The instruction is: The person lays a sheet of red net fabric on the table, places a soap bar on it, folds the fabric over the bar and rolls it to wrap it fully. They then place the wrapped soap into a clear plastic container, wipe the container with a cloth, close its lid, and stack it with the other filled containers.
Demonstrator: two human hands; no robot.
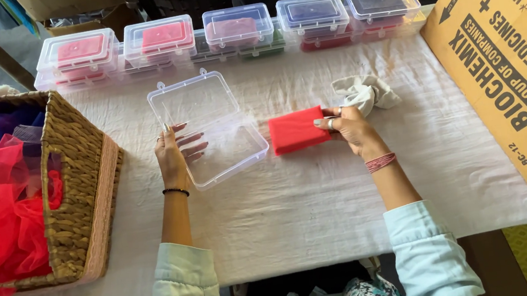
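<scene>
Red folded cloth held beside an open clear box

Red folded cloth (297, 131) lies on the white table covering (309, 208), its right edge pinched by the right hand (351, 129); the left hand (174, 152) rests with loose, open fingers on the open clear plastic box (209, 126) just left of it; a wicker basket (78, 187) of tulle sits far left; lidded boxes (225, 31) line the back

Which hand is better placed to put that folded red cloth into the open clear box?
Probably the right hand: its fingers already grip the folded red cloth, just beside the open clear box. The left hand rests on the box's near-left edge, seemingly steadying it.
</scene>
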